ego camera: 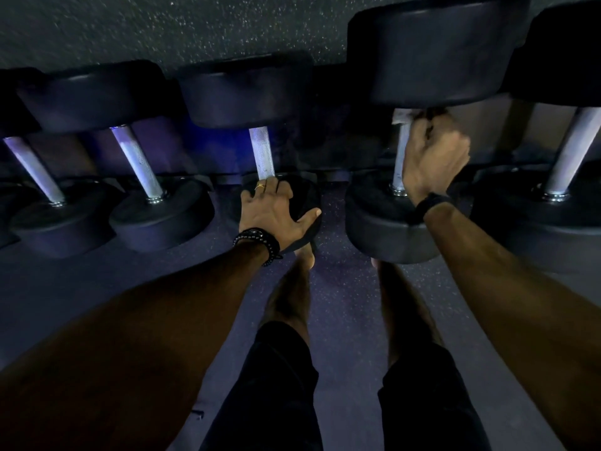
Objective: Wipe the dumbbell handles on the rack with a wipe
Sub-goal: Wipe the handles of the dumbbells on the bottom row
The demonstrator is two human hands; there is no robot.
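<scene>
Dumbbell handle (pixel 398 157) upright, gripped at its top by right hand (pixel 434 157) with wipe (pixel 401 116); left hand (pixel 276 209) spread open beside, resting on neighbouring dumbbell head (pixel 310 200).

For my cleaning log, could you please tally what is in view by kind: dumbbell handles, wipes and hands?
Dumbbell handles: 5
Wipes: 1
Hands: 2, left hand, right hand
Total: 8
</scene>
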